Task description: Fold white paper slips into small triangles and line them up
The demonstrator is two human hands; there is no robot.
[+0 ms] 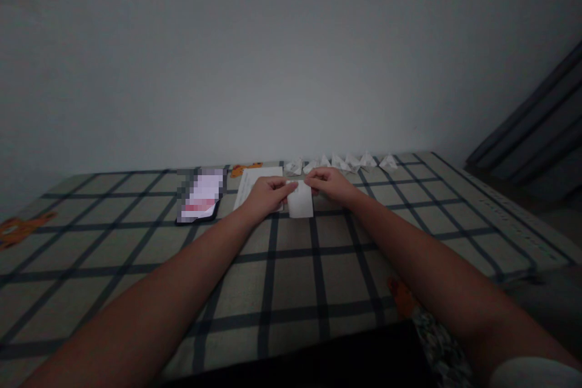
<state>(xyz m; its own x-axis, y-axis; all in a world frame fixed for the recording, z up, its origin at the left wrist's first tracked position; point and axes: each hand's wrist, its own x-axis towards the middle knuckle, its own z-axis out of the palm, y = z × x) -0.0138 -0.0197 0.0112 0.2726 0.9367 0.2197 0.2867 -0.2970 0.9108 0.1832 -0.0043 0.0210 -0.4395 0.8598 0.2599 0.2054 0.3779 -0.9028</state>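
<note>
Between my two hands is a small white piece of paper (301, 201), roughly square, held up a little off the cloth. My left hand (267, 195) pinches its upper left edge, thumb on the near side. At the upper right corner my right hand (331, 184) grips the same paper between thumb and fingers. Behind my left hand lies a larger white sheet (248, 183) with faint print on it, partly covered by the hand. Several small folded white paper pieces (353, 162) stand in a row beyond my right hand.
A phone (202, 197) with a lit screen, partly blurred out, lies left of the sheet. Everything rests on a checked cloth (291, 279) with orange animal figures. A pale wall (291, 60) rises behind it, and a dark curtain (536, 115) hangs at the right.
</note>
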